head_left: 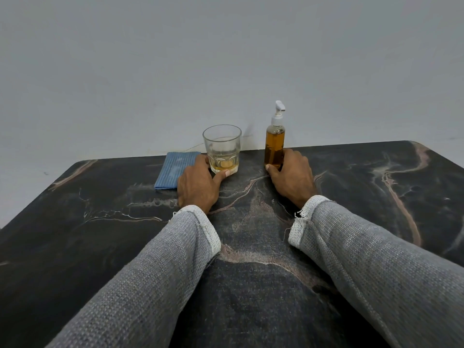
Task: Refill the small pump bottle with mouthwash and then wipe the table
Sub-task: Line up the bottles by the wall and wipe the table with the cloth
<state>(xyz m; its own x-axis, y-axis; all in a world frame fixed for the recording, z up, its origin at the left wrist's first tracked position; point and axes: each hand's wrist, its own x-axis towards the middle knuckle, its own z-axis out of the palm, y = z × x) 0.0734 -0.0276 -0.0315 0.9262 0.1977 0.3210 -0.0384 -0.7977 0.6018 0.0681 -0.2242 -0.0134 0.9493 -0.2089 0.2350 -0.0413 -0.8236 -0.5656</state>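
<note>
Clear faceted glass tumbler [222, 148] upright on dark marble-patterned table [100, 234], far side near wall; shallow layer of amber liquid at bottom. Left hand [198, 185] wrapped around tumbler base, thumb across front. Small clear plastic pump bottle [275, 144] with white pump head, upright right of tumbler, amber liquid nearly to shoulder. Right hand [291, 175] clasps its lower part. Folded blue ribbed cloth [175, 169] lies flat left of tumbler, partly under left hand.

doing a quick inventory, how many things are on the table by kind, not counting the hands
glass tumbler: 1
pump bottle: 1
blue cloth: 1
total: 3
</note>
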